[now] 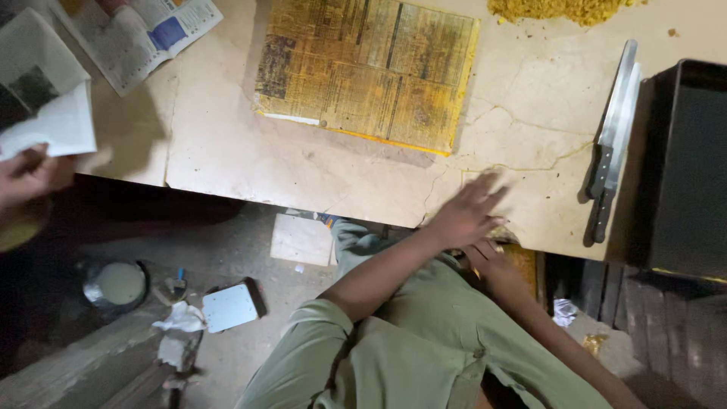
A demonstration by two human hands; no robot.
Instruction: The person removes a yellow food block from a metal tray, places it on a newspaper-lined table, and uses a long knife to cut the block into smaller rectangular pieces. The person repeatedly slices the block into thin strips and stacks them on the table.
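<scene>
Left hand (466, 212) flat, fingers spread, on cracked pale stone table (227, 151); holds nothing. Right hand (492, 261) cupped under the edge, grip unclear. Two steel knives (612, 144) at three o'clock.

Two long steel knives with dark handles (612, 144) lie side by side on the table, to the right of the person's left hand (463, 213). One yellow-stained sheet of newspaper (367, 72) lies beyond that hand; two cleaner folded newspapers (140, 34) lie far to its left. One heap of yellow powder (560, 9) sits beyond it, one black rectangular tray (689, 170) further right.
</scene>
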